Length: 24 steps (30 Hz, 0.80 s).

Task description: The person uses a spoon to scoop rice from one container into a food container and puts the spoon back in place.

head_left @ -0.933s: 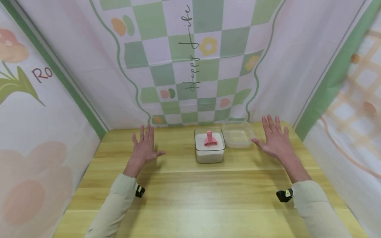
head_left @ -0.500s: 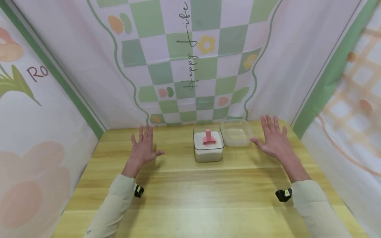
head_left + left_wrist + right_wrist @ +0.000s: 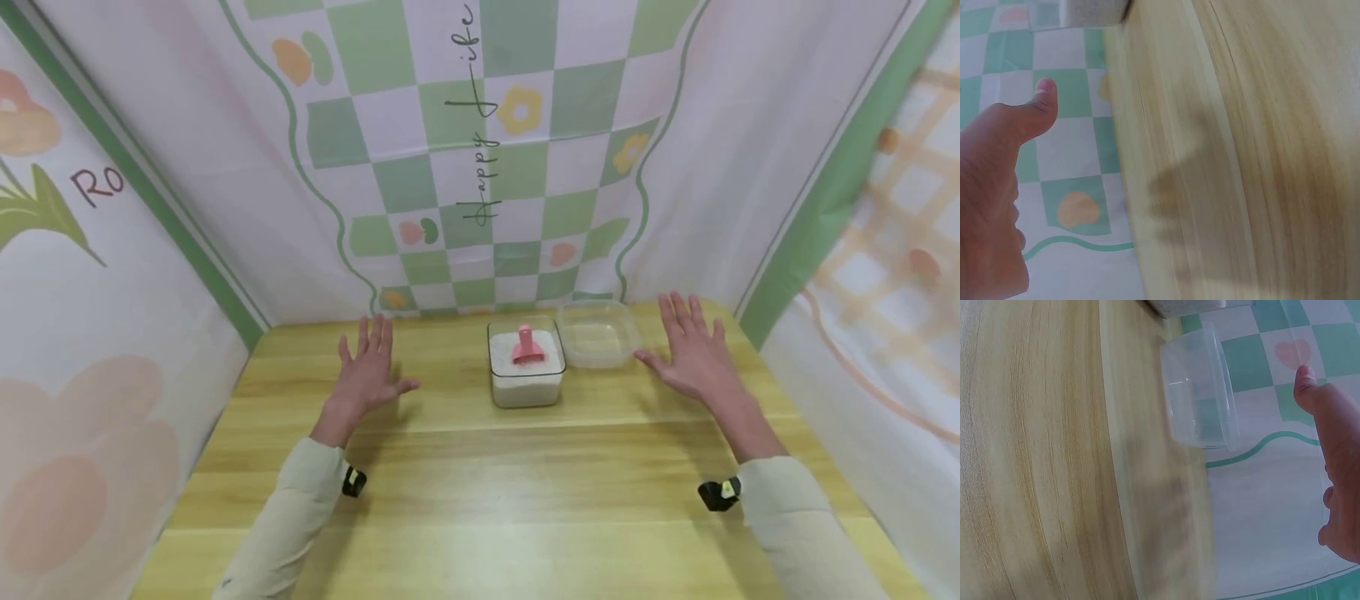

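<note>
My left hand is held over the left part of the table, fingers spread and palm down, holding nothing. Over the right part my right hand is spread the same way, its thumb near an empty clear plastic tub. Between the hands stands a square clear container filled with white powder. A pink scoop sits in the powder with its handle up. In the right wrist view the plastic tub shows side-on, with my right hand above the table.
The wooden table ends at a hanging checkered cloth at the back. Printed curtains close in the left and right sides. Both containers stand near the back edge, side by side.
The view has shifted very slightly. Both hands stay spread in nearly the same places, and the containers and scoop have not moved.
</note>
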Motion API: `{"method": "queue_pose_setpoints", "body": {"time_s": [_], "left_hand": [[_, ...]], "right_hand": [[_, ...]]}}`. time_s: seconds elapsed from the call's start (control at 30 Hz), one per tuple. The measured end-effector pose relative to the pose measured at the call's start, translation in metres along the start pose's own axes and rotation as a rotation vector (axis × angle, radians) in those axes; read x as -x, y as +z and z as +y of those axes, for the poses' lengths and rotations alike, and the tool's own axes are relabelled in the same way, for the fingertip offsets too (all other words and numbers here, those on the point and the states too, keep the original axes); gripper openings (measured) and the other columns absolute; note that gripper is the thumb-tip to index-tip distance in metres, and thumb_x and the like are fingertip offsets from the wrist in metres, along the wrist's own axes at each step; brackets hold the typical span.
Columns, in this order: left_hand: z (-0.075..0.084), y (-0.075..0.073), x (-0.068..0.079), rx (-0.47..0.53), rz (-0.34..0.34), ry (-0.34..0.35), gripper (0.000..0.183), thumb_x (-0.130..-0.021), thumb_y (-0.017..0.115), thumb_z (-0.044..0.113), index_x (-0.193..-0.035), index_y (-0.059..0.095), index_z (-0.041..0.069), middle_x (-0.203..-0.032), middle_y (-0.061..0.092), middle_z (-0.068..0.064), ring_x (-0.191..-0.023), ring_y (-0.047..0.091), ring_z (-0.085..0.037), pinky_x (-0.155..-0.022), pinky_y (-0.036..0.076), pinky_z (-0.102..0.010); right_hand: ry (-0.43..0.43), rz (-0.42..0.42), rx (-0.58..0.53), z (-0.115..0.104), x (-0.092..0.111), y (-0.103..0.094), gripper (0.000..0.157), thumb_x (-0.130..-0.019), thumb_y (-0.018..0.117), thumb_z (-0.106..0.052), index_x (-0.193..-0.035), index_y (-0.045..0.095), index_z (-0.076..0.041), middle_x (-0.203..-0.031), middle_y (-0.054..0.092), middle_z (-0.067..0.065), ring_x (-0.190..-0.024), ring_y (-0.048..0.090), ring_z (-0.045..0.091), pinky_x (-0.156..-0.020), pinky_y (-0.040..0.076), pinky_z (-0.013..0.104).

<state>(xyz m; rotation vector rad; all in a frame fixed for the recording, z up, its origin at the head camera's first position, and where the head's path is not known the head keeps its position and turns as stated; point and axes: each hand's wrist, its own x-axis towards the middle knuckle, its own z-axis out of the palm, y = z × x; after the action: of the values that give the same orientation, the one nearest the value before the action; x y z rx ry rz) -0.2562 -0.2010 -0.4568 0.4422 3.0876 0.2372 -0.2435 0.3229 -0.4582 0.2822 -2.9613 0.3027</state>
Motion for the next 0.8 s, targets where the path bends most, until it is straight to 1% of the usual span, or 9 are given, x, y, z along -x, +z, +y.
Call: {"method": "queue_pose_setpoints", "body": {"time_s": [0.1, 0.23, 0.33, 0.43, 0.63, 0.8], "left_hand": [[0.002, -0.001, 0.000, 0.017, 0.000, 0.008, 0.120, -0.088, 0.065, 0.062, -0.158, -0.015, 0.006, -0.166, -0.018, -0.015, -0.154, -0.014, -0.040, -0.117, -0.004, -0.071], [0.005, -0.001, 0.001, 0.042, -0.007, 0.019, 0.120, -0.088, 0.067, 0.059, -0.158, -0.015, 0.006, -0.166, -0.018, -0.014, -0.153, -0.017, -0.038, -0.117, -0.005, -0.070], [0.007, 0.000, -0.001, 0.030, -0.012, 0.028, 0.120, -0.087, 0.064, 0.064, -0.159, -0.013, 0.006, -0.166, -0.018, -0.013, -0.153, -0.019, -0.036, -0.117, -0.005, -0.069], [0.011, 0.000, -0.003, -0.003, -0.015, 0.041, 0.120, -0.087, 0.059, 0.070, -0.159, -0.012, 0.006, -0.166, -0.018, -0.011, -0.153, -0.019, -0.035, -0.118, -0.003, -0.069], [0.029, -0.003, -0.013, 0.003, -0.031, 0.106, 0.118, -0.088, 0.055, 0.071, -0.158, -0.012, 0.004, -0.166, -0.015, -0.013, -0.154, -0.015, -0.034, -0.119, -0.001, -0.069], [0.048, -0.003, -0.023, -0.042, -0.027, 0.183, 0.115, -0.089, 0.049, 0.074, -0.158, -0.003, -0.001, -0.166, -0.011, -0.018, -0.155, -0.009, -0.035, -0.120, 0.004, -0.067]], "right_hand": [[-0.007, -0.002, 0.000, -0.001, 0.000, 0.000, 0.098, -0.099, 0.046, -0.060, -0.160, -0.009, -0.006, -0.166, -0.013, 0.015, -0.152, -0.012, 0.043, -0.111, 0.001, 0.078], [-0.009, -0.014, -0.002, -0.002, 0.000, 0.000, 0.098, -0.098, 0.042, -0.064, -0.160, -0.007, -0.006, -0.167, -0.012, 0.016, -0.152, -0.011, 0.044, -0.111, 0.001, 0.078], [-0.008, -0.019, -0.002, -0.003, 0.001, 0.000, 0.097, -0.098, 0.043, -0.063, -0.160, -0.007, -0.006, -0.167, -0.009, 0.017, -0.152, -0.009, 0.045, -0.111, 0.001, 0.078], [-0.018, -0.013, -0.005, -0.003, 0.002, 0.000, 0.097, -0.098, 0.046, -0.060, -0.160, -0.006, -0.006, -0.167, -0.006, 0.020, -0.152, -0.005, 0.047, -0.112, 0.003, 0.077], [-0.052, 0.012, -0.023, -0.007, 0.001, -0.006, 0.096, -0.098, 0.052, -0.055, -0.161, -0.001, -0.005, -0.166, 0.004, 0.026, -0.152, 0.004, 0.047, -0.113, 0.010, 0.074], [-0.087, 0.002, -0.049, -0.018, 0.000, -0.014, 0.093, -0.098, 0.055, -0.052, -0.161, 0.003, -0.007, -0.165, 0.008, 0.027, -0.153, 0.007, 0.046, -0.114, 0.012, 0.073]]}}
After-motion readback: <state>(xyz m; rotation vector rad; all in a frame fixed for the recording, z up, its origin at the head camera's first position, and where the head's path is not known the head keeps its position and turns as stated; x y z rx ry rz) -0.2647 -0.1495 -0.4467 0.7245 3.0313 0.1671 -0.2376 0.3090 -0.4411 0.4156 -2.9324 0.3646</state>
